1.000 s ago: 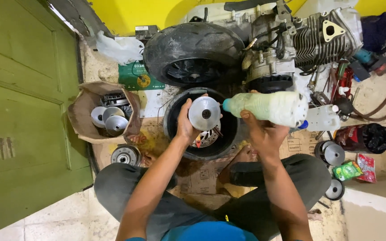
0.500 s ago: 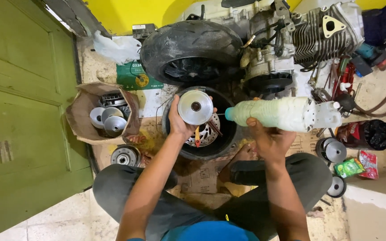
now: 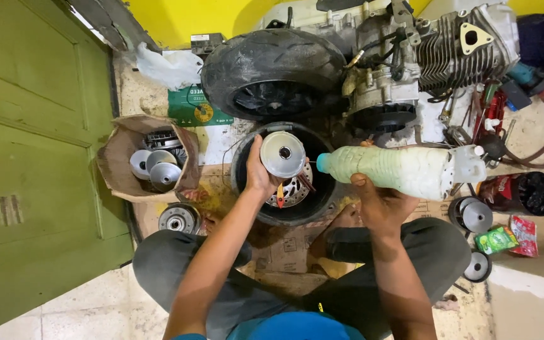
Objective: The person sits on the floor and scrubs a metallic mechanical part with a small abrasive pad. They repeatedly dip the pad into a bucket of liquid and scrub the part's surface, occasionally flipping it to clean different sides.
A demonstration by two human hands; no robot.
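Note:
My left hand (image 3: 258, 173) holds a round silver metal pulley disc (image 3: 283, 153) with a centre hole, above a black round basin (image 3: 242, 182). More metal parts and a red-handled tool lie inside the basin. My right hand (image 3: 379, 203) grips a cloudy plastic bottle (image 3: 391, 167) of pale greenish liquid. The bottle lies on its side, its blue-capped mouth pointing left and close to the disc's right edge.
A scooter engine (image 3: 436, 50) with a black rear tyre (image 3: 272, 69) stands behind the basin. A cardboard box (image 3: 118, 157) of pulley discs sits at left, beside a green door (image 3: 26, 157). Loose pulleys, a white jug, tools, a hose and snack packets crowd the right side.
The disc has shifted slightly right and the bottle has dropped a little lower, its mouth staying near the disc. Both hands keep their grip.

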